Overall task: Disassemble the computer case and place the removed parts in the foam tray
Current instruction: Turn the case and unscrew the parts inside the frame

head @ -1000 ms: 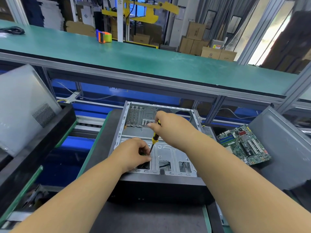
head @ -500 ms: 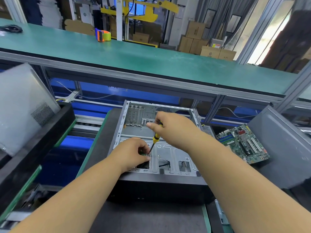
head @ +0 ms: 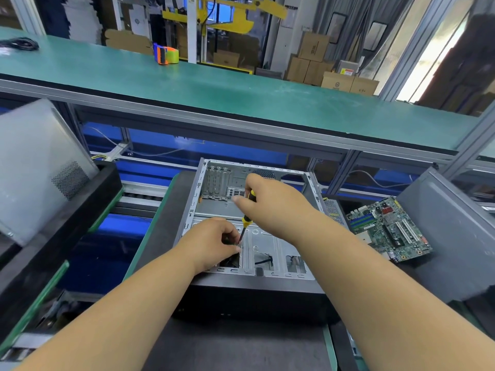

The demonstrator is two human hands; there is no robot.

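Two hands are working here, the left hand [head: 211, 243] and the right hand [head: 273, 204], sharing one screwdriver [head: 246, 221] inside one open computer case [head: 251, 218]. One motherboard [head: 388, 228] is lying to the right, one tape dispenser [head: 166, 54] is sitting on the green shelf [head: 214, 87], and two grey side panels are leaning, one at each edge [head: 37, 167] [head: 452, 231].

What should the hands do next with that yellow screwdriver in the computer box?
Probably keep turning it until the screw comes loose. The right hand grips the screwdriver by its yellow and black handle, and its tip points down at the metal floor of the computer case. The left hand pinches right beside the tip, seemingly steadying it or ready to catch the screw, which is hidden.
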